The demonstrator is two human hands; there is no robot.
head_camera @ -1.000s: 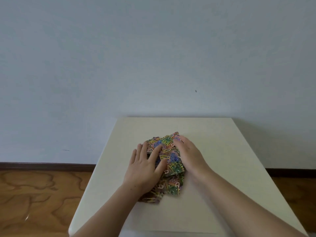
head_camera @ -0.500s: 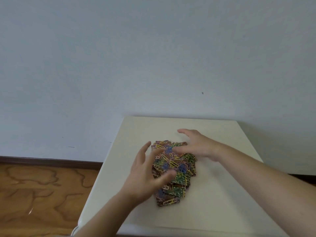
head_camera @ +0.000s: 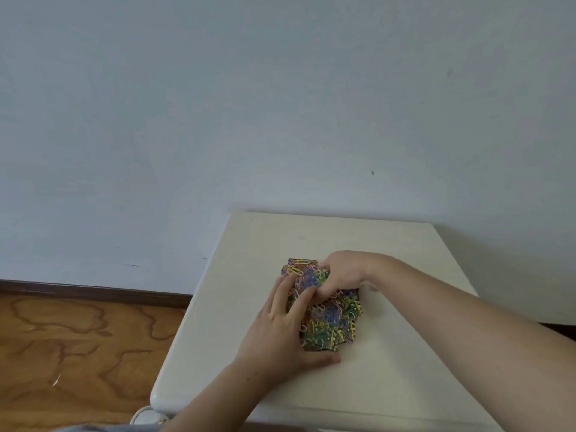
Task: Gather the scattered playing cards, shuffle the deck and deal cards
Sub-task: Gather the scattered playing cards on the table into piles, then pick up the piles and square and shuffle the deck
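A loose heap of playing cards, backs printed with many-coloured paper clips, lies face down in the middle of the cream table. My left hand lies against the heap's left side, fingers spread over the cards and thumb curled round the near edge. My right hand comes in from the right and presses down on the far part of the heap, its fingers bent into the cards. The cards overlap unevenly, and both hands hide part of them.
The table stands against a pale blue-grey wall. A wooden floor with a dark skirting board lies to the left. A white cable shows below the table's near left corner.
Both hands have closed in on the heap: the right hand dropped from hovering at the far edge onto the cards, and the left hand came down against the left side. The heap is tighter.
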